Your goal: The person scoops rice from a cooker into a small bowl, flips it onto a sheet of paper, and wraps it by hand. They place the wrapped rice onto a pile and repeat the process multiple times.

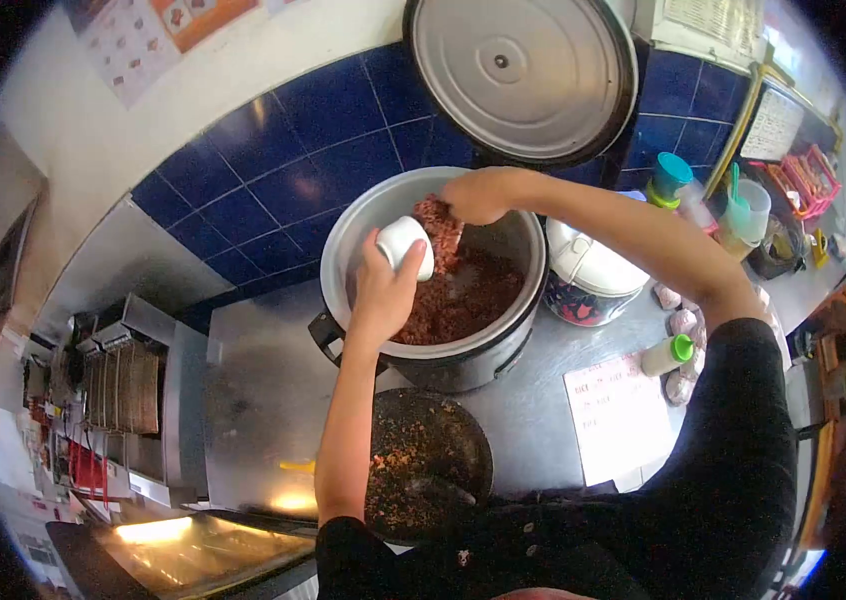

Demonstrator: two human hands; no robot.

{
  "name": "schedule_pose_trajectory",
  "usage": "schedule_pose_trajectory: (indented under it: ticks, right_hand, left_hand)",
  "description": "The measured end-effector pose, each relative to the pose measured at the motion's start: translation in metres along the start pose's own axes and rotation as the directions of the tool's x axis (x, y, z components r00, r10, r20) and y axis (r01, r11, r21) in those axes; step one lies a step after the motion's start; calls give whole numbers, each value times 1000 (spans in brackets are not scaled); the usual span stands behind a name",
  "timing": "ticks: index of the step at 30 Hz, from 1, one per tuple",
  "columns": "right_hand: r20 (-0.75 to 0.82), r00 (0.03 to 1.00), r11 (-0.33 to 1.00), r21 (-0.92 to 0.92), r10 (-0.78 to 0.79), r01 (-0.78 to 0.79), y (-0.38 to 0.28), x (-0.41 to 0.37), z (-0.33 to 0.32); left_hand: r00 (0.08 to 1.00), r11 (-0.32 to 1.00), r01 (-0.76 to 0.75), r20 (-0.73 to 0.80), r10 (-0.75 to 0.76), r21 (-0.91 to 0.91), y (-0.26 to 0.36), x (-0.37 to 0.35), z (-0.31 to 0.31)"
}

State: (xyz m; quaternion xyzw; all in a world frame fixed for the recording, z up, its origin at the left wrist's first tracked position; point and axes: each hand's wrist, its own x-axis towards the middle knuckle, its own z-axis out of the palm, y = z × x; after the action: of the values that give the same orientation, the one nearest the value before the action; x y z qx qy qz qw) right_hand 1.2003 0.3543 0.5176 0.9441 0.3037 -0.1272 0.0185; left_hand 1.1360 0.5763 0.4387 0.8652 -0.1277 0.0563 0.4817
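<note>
A large rice cooker pot [343, 225] stands open on the counter, with dark reddish-brown cooked rice [483, 295] inside. Over its left side, my left hand [383, 295] grips a small white bowl [405, 246], tilted toward the rice. My right hand [478, 195] is closed above the far part of the pot. It holds what looks like a rice paddle, mostly hidden under a clump of rice [437, 228] right beside the bowl. The inside of the bowl cannot be seen.
The round metal lid [528, 75] stands raised behind the pot. In front is a dark pan [433, 440] with food bits. To the right are a white-lidded container [593, 270], a green-capped bottle [668, 354], a paper sheet [613, 415], wrapped bundles and cups.
</note>
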Motion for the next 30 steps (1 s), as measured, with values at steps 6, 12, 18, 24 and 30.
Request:
schedule_pose_trajectory:
  ticks: [6,12,18,24,30]
  right_hand:
    - [-210,963,984,80,171,-158,-44,-30,-4]
    - [-360,915,982,113,181,-150,-60,-36,21]
    - [-356,900,967,123,253,-223,-62,-46,28]
    - [-601,762,964,58,240,-258,-40,-66,28]
    - [-646,556,825,548,523,-139,-18,-78,19]
  left_hand:
    - [931,816,362,133,-339,-450,15,19,19]
    - [928,725,372,255,-272,-580,13,29,23]
    - [923,664,385,256,-288,-641,22,22,24]
    - [900,205,419,375,-221,-885,22,21,11]
    - [901,48,414,401,-168,-909,17,21,-4]
